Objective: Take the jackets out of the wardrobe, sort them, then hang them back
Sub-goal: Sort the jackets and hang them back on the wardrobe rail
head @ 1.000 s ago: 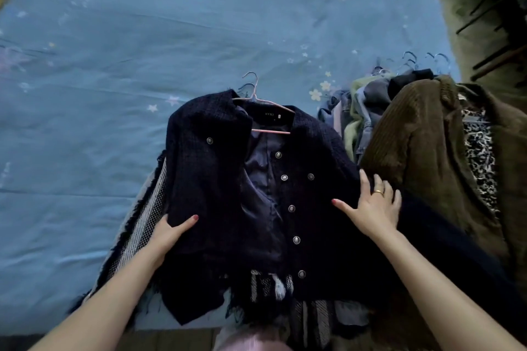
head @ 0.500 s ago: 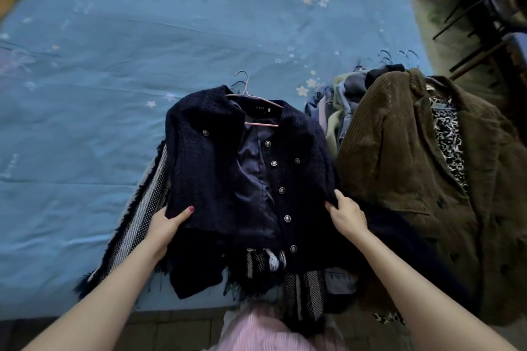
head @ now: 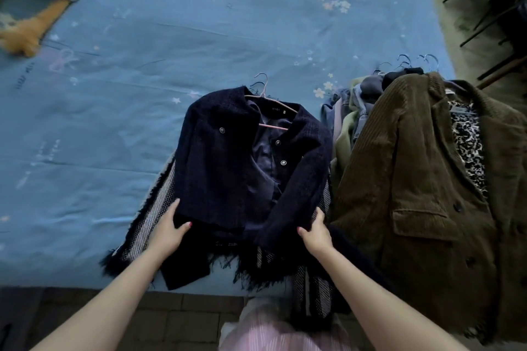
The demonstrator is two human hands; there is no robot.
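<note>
While both hands clamp its lower edge, the left hand (head: 168, 229) at one corner and the right hand (head: 315, 232) at the other, the navy tweed jacket (head: 228, 168) lies between them on the blue bed sheet (head: 114, 137), over a fringed striped jacket (head: 159, 214); sorting looks underway; next, I'd judge, lift it by its pink hanger (head: 263, 94), clear of the brown corduroy jacket (head: 413, 194) just beside.

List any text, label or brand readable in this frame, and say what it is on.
"XYG" plus perhaps one more letter: neck label inside the dark navy jacket; small, so the reading is uncertain.
Small white tag beside that label: too small to read.
Faint dark writing on the blue bedsheet, at its left edge: too blurred to read.
Nothing else legible.
</note>
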